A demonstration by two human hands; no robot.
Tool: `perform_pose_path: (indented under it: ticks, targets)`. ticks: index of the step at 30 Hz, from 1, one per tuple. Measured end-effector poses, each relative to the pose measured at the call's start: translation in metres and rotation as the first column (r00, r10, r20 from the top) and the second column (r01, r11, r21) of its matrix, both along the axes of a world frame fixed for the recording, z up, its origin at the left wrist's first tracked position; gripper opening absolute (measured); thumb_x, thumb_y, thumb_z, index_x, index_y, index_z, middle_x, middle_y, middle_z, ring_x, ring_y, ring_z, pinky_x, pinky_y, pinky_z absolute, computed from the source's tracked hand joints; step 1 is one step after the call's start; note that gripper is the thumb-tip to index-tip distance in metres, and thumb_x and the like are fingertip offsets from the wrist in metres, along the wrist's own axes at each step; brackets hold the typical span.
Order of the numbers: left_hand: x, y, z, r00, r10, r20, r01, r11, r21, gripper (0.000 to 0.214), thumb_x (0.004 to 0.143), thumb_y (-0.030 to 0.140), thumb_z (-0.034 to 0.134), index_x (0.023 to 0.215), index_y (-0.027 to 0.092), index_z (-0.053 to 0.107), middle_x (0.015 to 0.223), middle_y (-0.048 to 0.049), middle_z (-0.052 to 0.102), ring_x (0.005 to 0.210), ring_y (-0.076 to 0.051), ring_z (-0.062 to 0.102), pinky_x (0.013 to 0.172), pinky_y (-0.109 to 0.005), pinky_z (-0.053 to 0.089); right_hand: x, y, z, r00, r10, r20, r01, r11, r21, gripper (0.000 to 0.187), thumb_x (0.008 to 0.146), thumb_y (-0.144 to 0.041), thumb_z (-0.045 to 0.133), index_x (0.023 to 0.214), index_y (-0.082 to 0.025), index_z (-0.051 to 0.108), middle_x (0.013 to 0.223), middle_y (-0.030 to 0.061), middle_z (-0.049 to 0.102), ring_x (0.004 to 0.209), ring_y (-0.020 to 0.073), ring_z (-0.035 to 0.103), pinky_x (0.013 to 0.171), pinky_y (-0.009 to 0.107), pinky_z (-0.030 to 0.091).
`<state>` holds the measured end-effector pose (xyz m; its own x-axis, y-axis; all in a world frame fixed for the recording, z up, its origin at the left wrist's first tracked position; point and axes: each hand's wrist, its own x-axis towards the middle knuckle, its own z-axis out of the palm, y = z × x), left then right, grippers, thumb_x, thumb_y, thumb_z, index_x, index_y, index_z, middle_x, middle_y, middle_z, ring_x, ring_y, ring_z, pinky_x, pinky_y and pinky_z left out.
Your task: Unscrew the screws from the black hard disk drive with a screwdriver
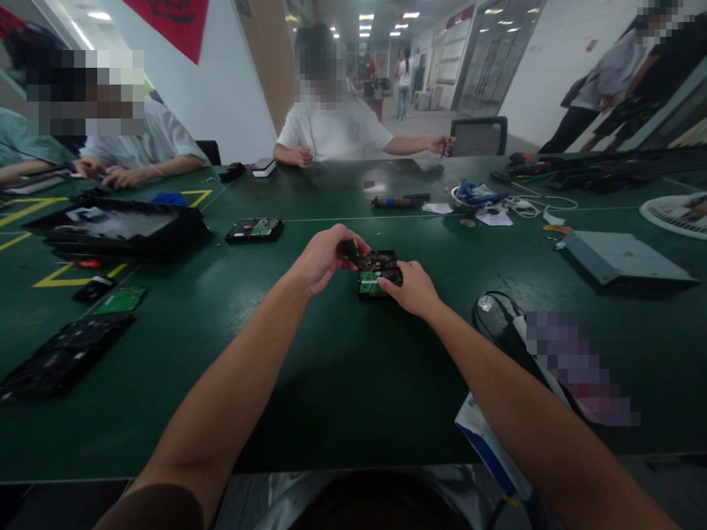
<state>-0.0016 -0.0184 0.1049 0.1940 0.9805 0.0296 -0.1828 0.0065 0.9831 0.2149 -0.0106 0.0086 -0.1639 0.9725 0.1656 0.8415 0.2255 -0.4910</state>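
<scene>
A black hard drive (380, 274) with a green circuit board lies on the dark green table (342, 368) in front of me. My left hand (325, 258) is closed around a screwdriver handle (350, 250), black with a yellow mark, held over the drive's left end. My right hand (412, 288) rests on the drive's right side, fingers curled on its edge and gripping it.
A second hard drive (255, 230) lies farther left. Black laptop parts (118, 227) and a green board (120, 300) sit at the left, a grey box (624, 258) at the right. A bowl (475, 196), cables and papers lie beyond. People sit across the table.
</scene>
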Motion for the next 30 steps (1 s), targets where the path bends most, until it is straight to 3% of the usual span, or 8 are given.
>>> perform_pose_path:
  ticks: [4, 10, 15, 21, 30]
  targets:
    - [-0.0042, 0.0031, -0.0009, 0.998, 0.037, -0.059, -0.034, 0.998, 0.047, 0.023, 0.082, 0.034, 0.06, 0.083, 0.015, 0.073, 0.093, -0.0104, 0.071, 0.082, -0.019, 0.064, 0.055, -0.024, 0.049, -0.0003, 0.0006, -0.0015, 1.0, 0.003, 0.01, -0.003, 1.0, 0.014, 0.06, 0.093, -0.065, 0.058, 0.131, -0.018, 0.062, 0.124, 0.0161, 0.06, 0.114, 0.0313, 0.062, 0.097, 0.043, 0.051]
    - [0.0003, -0.0019, 0.0024, 0.999, -0.041, -0.023, 0.041, 0.999, -0.03, 0.027, 0.082, 0.037, 0.065, 0.096, 0.014, 0.07, 0.087, -0.0113, 0.072, 0.078, -0.022, 0.068, 0.059, -0.029, 0.054, -0.0008, 0.0004, -0.0007, 1.0, 0.007, 0.019, -0.007, 1.0, 0.017, 0.057, 0.093, -0.063, 0.059, 0.131, -0.02, 0.062, 0.124, 0.0157, 0.061, 0.116, 0.0313, 0.061, 0.098, 0.042, 0.05]
    - [0.0049, -0.0049, 0.0036, 0.997, -0.042, 0.068, 0.047, 0.996, -0.07, 0.02, 0.081, 0.033, 0.061, 0.087, 0.014, 0.065, 0.087, -0.0125, 0.073, 0.08, -0.022, 0.07, 0.064, -0.031, 0.057, -0.0005, 0.0004, -0.001, 1.0, -0.003, 0.015, 0.003, 1.0, 0.004, 0.055, 0.093, -0.064, 0.058, 0.128, -0.021, 0.063, 0.125, 0.015, 0.061, 0.115, 0.0303, 0.062, 0.096, 0.041, 0.051]
    - [-0.0018, 0.0009, -0.0002, 1.0, -0.016, 0.007, 0.016, 1.0, -0.016, 0.023, 0.08, 0.033, 0.059, 0.082, 0.014, 0.072, 0.086, -0.0094, 0.068, 0.079, -0.018, 0.063, 0.057, -0.025, 0.052, -0.0004, 0.0006, -0.001, 1.0, -0.004, 0.018, 0.004, 1.0, 0.009, 0.056, 0.093, -0.064, 0.058, 0.128, -0.02, 0.063, 0.125, 0.0153, 0.061, 0.116, 0.0311, 0.061, 0.097, 0.043, 0.05]
    - [0.0011, -0.0064, 0.0034, 0.991, -0.136, 0.002, 0.136, 0.991, 0.009, 0.027, 0.083, 0.034, 0.064, 0.1, 0.013, 0.067, 0.085, -0.0123, 0.073, 0.08, -0.023, 0.071, 0.064, -0.032, 0.059, -0.0008, -0.0002, -0.0014, 1.0, 0.009, 0.008, -0.01, 0.999, 0.032, 0.055, 0.093, -0.061, 0.059, 0.129, -0.02, 0.063, 0.122, 0.0152, 0.062, 0.114, 0.0311, 0.062, 0.096, 0.042, 0.051]
